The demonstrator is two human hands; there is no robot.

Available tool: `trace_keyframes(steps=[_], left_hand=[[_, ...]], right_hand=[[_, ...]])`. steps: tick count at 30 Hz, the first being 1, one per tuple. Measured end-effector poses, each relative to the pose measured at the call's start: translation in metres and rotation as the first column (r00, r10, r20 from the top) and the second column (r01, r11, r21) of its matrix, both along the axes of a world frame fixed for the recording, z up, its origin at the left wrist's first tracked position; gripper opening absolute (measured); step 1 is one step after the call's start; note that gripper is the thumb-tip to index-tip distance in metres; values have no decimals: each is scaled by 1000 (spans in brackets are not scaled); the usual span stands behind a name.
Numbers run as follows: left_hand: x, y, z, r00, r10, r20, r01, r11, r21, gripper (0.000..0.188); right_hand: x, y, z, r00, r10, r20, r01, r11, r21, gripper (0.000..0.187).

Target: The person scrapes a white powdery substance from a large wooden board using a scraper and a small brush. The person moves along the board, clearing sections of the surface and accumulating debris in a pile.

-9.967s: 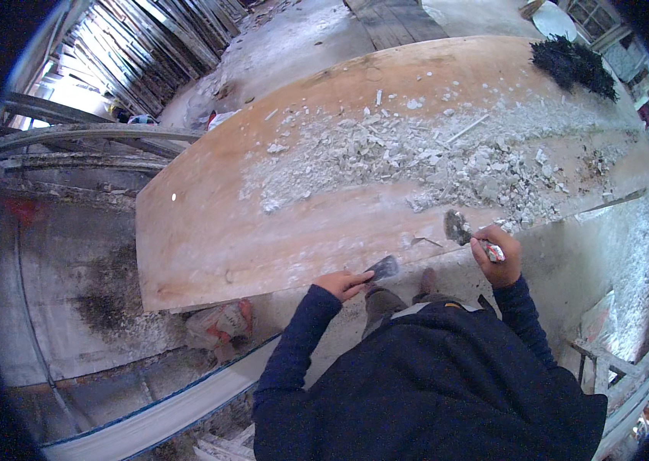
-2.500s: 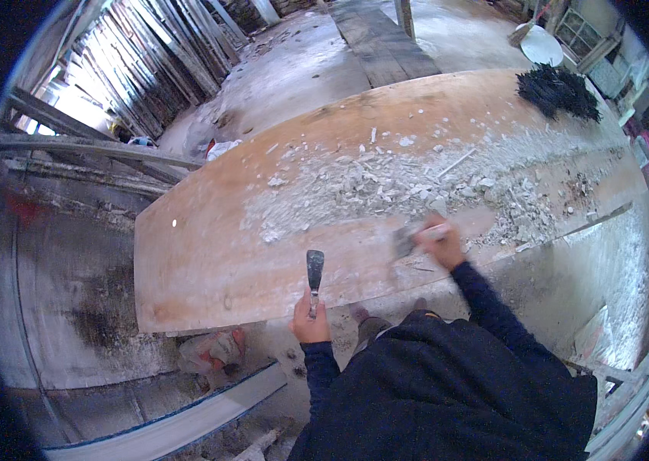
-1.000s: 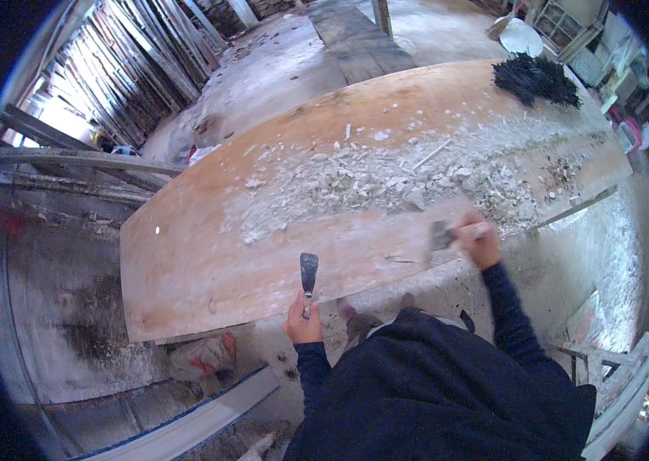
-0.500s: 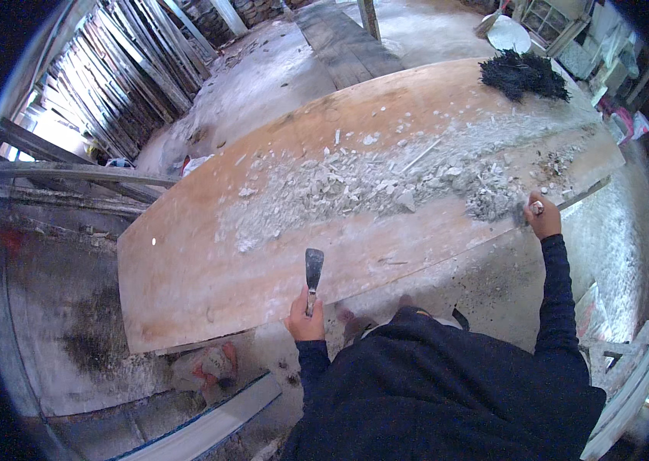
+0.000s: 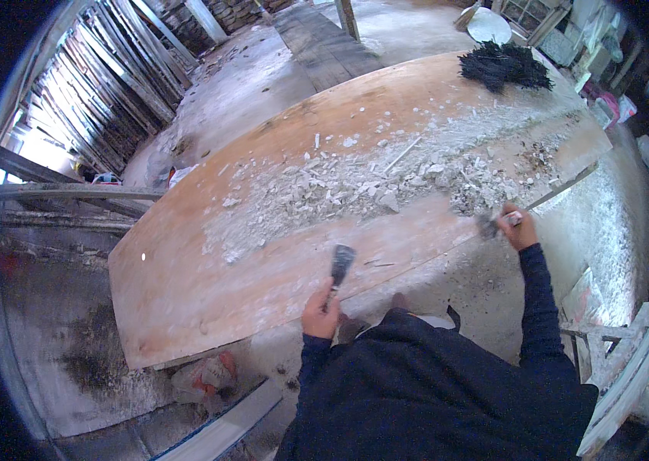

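**Fingers closed around a scraper and a brush-like tool**

By the left hand, the scraper is gripped at its handle, its dark blade pointed away from the body over the near edge of a wooden board; whether the board is touched by the blade cannot be told. The brush-like tool is gripped in the right hand, farther right at the same edge; its dark head is blurred and is held beside the near right part of a heap of white flakes. The middle of the board is covered by these flakes, and a thin white stick is seen lying among them. At the far right, a bundle of black strands is laid on the board. Below the near left edge, a sack with red markings can be seen.
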State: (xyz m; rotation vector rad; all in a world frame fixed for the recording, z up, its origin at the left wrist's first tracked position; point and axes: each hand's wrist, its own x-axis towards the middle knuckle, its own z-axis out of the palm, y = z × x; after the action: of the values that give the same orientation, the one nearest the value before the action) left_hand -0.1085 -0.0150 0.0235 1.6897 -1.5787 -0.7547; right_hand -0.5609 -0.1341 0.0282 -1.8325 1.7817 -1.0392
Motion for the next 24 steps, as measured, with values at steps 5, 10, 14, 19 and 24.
trace_keyframes(steps=[5, 10, 14, 19, 24], left_hand=[[-78, -37, -1, 864, -497, 85, 487, 866, 114, 40], [-141, -68, -34, 698, -621, 356, 591, 781, 201, 36], [-167, -90, -44, 649, -644, 404, 606, 759, 238, 34], [-202, -128, -35, 597, -703, 387, 669, 702, 242, 33], [-168, -118, -27, 534, -753, 384, 688, 651, 321, 34]], right_hand=[[-35, 12, 34, 956, -291, -44, 285, 952, -113, 13], [12, 61, 30, 931, -363, 40, 364, 910, -198, 16], [18, 102, 31, 915, -399, 69, 403, 912, -79, 15], [2, 136, 32, 882, -470, 15, 470, 880, -61, 14], [-8, 165, 37, 847, -532, -8, 531, 847, -32, 13]])
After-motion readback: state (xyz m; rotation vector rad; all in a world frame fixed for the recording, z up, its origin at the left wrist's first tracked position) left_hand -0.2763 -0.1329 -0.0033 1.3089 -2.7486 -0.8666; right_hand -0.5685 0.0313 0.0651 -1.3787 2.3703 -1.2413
